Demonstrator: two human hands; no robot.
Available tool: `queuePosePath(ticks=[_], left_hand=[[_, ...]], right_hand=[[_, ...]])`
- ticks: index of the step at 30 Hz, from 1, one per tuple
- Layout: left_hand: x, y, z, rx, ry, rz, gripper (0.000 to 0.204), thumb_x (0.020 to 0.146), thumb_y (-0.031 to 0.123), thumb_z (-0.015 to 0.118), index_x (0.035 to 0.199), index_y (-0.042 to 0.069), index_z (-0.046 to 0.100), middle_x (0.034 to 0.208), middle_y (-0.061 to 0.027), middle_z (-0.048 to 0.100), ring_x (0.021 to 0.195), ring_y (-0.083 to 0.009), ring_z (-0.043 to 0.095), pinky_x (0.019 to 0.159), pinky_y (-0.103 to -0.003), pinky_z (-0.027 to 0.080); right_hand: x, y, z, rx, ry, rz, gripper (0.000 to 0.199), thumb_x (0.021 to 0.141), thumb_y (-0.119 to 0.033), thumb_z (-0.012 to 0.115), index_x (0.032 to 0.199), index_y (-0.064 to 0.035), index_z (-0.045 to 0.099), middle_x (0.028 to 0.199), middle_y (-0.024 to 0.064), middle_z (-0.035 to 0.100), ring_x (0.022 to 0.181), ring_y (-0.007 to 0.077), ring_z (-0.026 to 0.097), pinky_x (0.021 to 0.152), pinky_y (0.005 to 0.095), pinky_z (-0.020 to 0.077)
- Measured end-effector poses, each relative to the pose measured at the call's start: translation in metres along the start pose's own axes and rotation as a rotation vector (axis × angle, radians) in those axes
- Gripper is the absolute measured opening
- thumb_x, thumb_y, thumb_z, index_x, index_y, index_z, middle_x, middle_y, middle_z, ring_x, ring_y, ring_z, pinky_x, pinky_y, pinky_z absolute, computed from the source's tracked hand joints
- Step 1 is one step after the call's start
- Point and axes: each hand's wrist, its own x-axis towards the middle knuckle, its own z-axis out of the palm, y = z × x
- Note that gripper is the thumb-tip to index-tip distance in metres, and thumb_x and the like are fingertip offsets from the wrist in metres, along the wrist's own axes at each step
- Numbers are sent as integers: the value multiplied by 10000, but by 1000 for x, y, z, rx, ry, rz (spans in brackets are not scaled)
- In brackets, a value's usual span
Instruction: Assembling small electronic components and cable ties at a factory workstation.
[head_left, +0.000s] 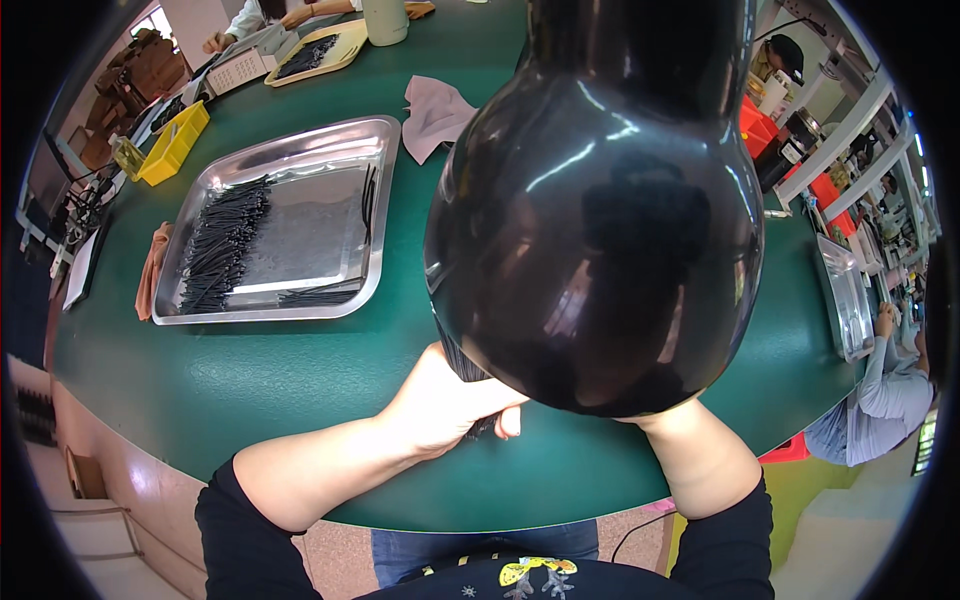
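My left hand (pixel 440 400) is closed around a bundle of thin black sticks (pixel 457 358) just above the green table (pixel 300 380). A short end of the bundle pokes out below the fingers. A large glossy black rounded object (pixel 600 230) hangs close to the camera and covers the middle of the view. My right forearm (pixel 700 455) rises behind it, and the right hand itself is hidden. A steel tray (pixel 300 140) to the left holds several more black sticks (pixel 220 245), piled along its left side.
A grey cloth (pixel 435 115) lies behind the tray and a pinkish cloth (pixel 152 270) at its left. A yellow bin (pixel 175 140) and a yellow tray (pixel 320 50) stand farther back. At the right are another steel tray (pixel 845 295) and a seated person (pixel 890 390).
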Motion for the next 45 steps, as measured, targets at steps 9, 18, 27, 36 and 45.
queuePosePath(ticks=[9,18,27,36,45], left_hand=[[-1,-1,0,-44,27,-33,83,745,-12,565,681,-61,586,586,-121,580,518,-159,574,509,-245,477],[0,-3,-2,8,51,1,72,728,-31,543,684,-65,589,585,-122,583,510,-154,572,503,-237,473],[0,-4,-1,-1,41,-1,61,739,-12,561,703,-55,586,585,-109,577,520,-151,569,494,-234,459],[1,-10,-13,-317,-153,-137,43,745,-12,585,772,-44,574,624,-113,560,502,-157,536,456,-246,422],[1,0,-3,-182,-187,-34,79,760,0,569,823,-47,574,658,-120,580,562,-177,575,540,-269,485]], right_hand=[[9,-2,5,39,8,-63,793,551,-34,782,1220,13,360,1179,115,455,1057,206,469,898,334,388],[5,-1,6,209,51,14,816,541,-78,797,1218,36,356,1177,131,458,1059,219,471,905,339,379],[13,0,11,35,62,-67,652,688,-48,683,1231,40,333,1192,135,442,1074,216,456,911,338,371],[8,-3,-4,37,66,-68,672,672,-52,696,1230,43,333,1192,136,443,1074,217,457,911,338,372],[7,-3,2,45,70,-64,691,656,-55,708,1228,45,334,1192,138,443,1074,218,458,911,337,372]])
